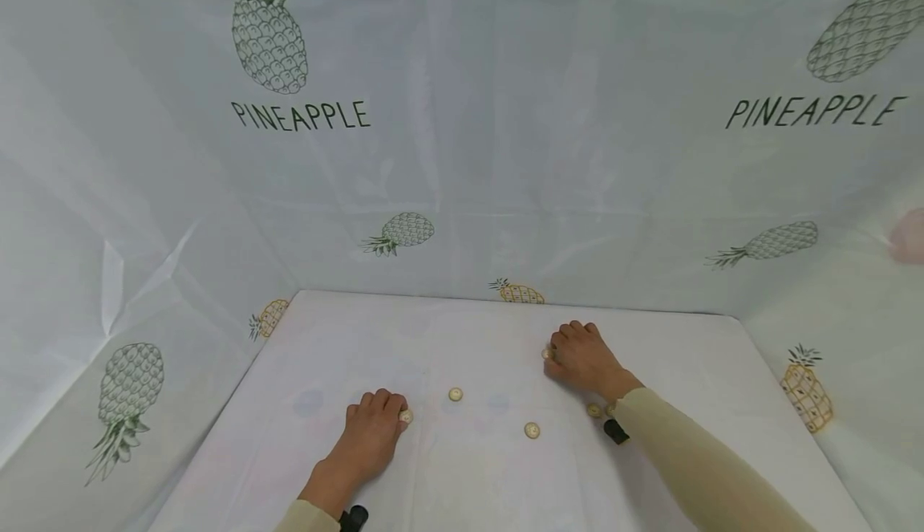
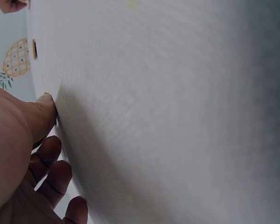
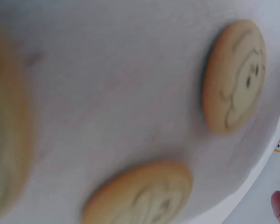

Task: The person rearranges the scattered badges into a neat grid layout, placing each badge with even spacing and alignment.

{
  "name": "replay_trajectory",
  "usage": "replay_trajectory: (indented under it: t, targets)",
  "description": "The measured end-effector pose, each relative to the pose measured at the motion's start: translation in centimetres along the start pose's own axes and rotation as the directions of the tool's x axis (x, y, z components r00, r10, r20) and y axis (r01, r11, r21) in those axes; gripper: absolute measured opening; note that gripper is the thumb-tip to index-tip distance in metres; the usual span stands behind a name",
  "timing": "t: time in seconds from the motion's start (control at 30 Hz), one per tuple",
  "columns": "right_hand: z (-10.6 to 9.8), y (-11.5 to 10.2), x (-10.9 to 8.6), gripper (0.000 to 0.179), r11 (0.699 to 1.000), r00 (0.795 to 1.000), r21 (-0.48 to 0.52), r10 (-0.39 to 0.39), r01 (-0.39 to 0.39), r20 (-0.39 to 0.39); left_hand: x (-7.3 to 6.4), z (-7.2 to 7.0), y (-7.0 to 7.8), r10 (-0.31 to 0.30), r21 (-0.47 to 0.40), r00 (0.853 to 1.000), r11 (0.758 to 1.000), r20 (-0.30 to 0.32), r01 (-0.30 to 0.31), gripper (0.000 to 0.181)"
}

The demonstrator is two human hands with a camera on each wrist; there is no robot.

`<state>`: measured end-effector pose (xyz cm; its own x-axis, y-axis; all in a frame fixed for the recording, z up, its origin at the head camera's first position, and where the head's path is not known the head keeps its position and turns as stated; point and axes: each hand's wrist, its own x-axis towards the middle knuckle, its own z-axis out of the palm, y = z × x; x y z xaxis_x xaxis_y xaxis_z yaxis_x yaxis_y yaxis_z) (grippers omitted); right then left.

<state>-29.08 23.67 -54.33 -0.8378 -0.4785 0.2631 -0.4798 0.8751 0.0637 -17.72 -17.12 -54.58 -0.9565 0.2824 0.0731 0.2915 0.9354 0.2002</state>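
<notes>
White was the counter (image 1: pixel 462 488) on my remote feed; clock read from its middle in the head view. Left hand (image 1: pixel 370 429) sat between eight and nine o'clock, fingers curled, tips pinching a flat tan disc (image 1: pixel 406 416) as far as I could tell. Left wrist view had the thumb low against the surface, likely because a disc that thin offered only its rim. Right hand (image 1: pixel 581 355) was out toward two o'clock, knuckles bent, tips on a second disc (image 1: pixel 548 353) that poked out at the hand's nine o'clock. Logged as a pinch too, though the right wrist view cut those fingers off at the edge.

Loose ones: middle disc (image 1: pixel 455 394) almost dead centre, near disc (image 1: pixel 532 430) at four o'clock, side disc (image 1: pixel 593 410) plus half-hidden disc (image 1: pixel 610 409) around three, under the right sleeve (image 1: pixel 693 452). Couldn't tell if that pair touched. Drawings showed on top in the right wrist view, so I guessed they lay flat to be readable; the gaps around the middle and near discs probably gave fingers room. Black wrist mount (image 1: pixel 616 432) hung below the right sleeve, presumably to watch the fingertips.
</notes>
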Motion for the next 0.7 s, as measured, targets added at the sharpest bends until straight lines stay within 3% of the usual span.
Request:
replay_trajectory:
  t: [0.3,0.57,0.7]
  targets:
    - [-2.1,0.9,-2.6,0.030,0.998,0.999,-0.064,-0.018,0.015,-0.043,-0.2,-0.1,0.0,0.013,-0.006,1.000,1.000,-0.012,-0.013,0.022]
    - [-3.7,2.8,-7.0,0.032,0.984,0.984,-0.155,-0.105,0.082,-0.143,-0.3,0.0,0.0,0.010,-0.002,1.000,1.000,-0.014,-0.010,0.020]
    - [-4.5,3.9,-9.6,0.034,0.988,0.979,-0.139,-0.099,0.075,-0.179,-0.3,0.0,0.1,0.012,-0.001,1.000,1.000,-0.013,-0.012,0.020]
